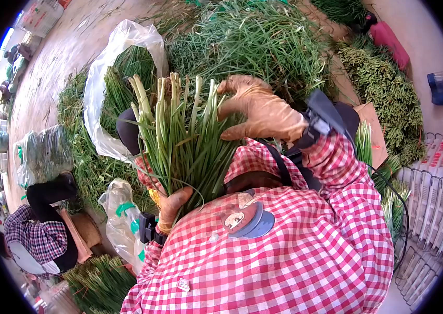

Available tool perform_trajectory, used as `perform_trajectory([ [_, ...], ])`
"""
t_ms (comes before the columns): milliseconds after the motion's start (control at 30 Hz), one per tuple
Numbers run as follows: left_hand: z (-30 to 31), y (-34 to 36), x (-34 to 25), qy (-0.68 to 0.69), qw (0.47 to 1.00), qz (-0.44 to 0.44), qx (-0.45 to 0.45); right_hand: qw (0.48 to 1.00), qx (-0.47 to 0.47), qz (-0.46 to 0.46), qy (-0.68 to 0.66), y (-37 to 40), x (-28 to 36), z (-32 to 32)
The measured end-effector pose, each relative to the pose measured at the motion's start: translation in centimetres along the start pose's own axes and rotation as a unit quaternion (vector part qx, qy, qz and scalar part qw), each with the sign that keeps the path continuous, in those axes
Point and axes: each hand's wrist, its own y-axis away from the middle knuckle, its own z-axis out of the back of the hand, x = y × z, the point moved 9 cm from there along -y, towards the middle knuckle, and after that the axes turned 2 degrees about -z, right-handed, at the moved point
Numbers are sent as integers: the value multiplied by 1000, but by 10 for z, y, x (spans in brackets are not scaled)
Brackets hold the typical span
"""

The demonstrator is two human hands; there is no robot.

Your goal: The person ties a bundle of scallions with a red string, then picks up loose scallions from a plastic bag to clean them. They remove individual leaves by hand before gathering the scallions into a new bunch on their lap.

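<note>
A thick bunch of chives (185, 141) stands upright in front of my chest, pale cut stem ends up and green leaves down. My left hand (173, 205) grips it low, fingers wrapped round the leaves. My right hand (260, 107), in a tan glove, is beside the upper stems with fingers apart and curved and the thumb stretched below them. Its fingertips are right at the right-hand stems. Behind the bunch, a clear plastic bag (94, 118) stands open with more greens (114, 97) inside.
A large heap of loose green leaves (253, 44) lies ahead. Bundled greens (383, 89) lie to the right, near white plastic crates (433, 204). At left, a person (36, 235) in a checked shirt sits by wrapped bundles (46, 154). A plastic bag (122, 209) lies near my left arm.
</note>
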Motion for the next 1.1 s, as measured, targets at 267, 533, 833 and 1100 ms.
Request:
perform_trajectory([
  [267,-56,0,-1,287,938,156,112,993,14,-39,108,-19,-13,-18],
  [533,-47,-6,11,350,913,162,135,955,-163,-224,104,3,-154,37],
  [833,-33,-10,12,252,951,152,94,824,99,-149,-538,27,-11,-37],
  [1100,-24,-5,17,274,946,151,81,482,30,230,-845,48,-16,126],
])
